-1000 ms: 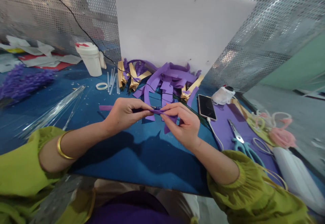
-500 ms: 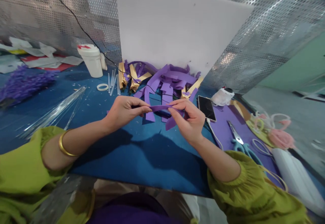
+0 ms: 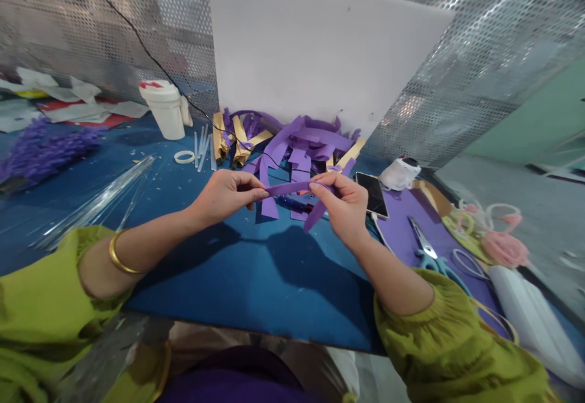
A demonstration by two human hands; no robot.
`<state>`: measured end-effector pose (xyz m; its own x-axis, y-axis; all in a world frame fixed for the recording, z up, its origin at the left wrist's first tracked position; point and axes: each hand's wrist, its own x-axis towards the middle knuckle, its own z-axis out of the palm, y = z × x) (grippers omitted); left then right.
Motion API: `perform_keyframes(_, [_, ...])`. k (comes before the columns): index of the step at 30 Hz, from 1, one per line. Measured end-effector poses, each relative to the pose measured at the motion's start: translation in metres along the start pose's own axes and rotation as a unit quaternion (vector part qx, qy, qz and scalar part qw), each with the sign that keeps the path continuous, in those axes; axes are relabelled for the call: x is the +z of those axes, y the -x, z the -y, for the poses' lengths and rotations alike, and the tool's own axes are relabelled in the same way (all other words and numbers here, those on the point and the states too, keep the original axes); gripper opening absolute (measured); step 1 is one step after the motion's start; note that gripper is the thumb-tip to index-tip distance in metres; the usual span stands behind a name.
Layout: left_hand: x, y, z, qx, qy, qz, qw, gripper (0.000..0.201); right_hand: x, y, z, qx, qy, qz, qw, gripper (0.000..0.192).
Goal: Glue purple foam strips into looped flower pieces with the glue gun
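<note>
A narrow purple strip (image 3: 289,188), like felt or foam sheet, is stretched between my two hands above the blue table. My left hand (image 3: 231,194) pinches its left end between thumb and forefinger. Further along the strip, my right hand (image 3: 342,203) grips it the same way, and a loose tail hangs below that hand. Just behind lies a heap of purple strips (image 3: 301,141), with small yellow-wrapped bundles (image 3: 242,141) at its left. A dark blue pen-like object (image 3: 292,202) lies partly hidden under the held strip.
On the left are a white cup (image 3: 165,110), a tape roll (image 3: 184,157), glue sticks (image 3: 203,147), clear thin strips (image 3: 103,199) and purple flower stems (image 3: 48,150). A phone (image 3: 372,194) and scissors (image 3: 429,250) lie right. A white board (image 3: 324,49) stands behind.
My right hand has slid along the strip, away from my left hand, so a longer stretch shows between them. The strip now slants slightly up to the right.
</note>
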<state>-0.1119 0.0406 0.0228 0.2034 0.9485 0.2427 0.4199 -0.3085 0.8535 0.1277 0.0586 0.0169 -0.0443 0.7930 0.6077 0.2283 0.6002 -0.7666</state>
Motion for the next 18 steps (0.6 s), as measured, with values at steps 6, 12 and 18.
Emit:
perform_keyframes(6, [-0.007,-0.009,0.006,-0.033,0.007,0.027,0.999,0.030,-0.010,-0.013,-0.016,0.057,-0.039,-0.067,0.995,0.006])
perform_keyframes(12, [-0.013,-0.014,0.008,0.019,-0.040,0.018,0.999,0.033,-0.016,-0.023,-0.021,0.085,-0.067,-0.098,0.989,0.006])
perform_keyframes(18, [-0.016,-0.019,0.013,-0.003,-0.020,0.052,0.998,0.033,-0.021,-0.028,-0.025,0.110,-0.070,-0.107,0.986,0.009])
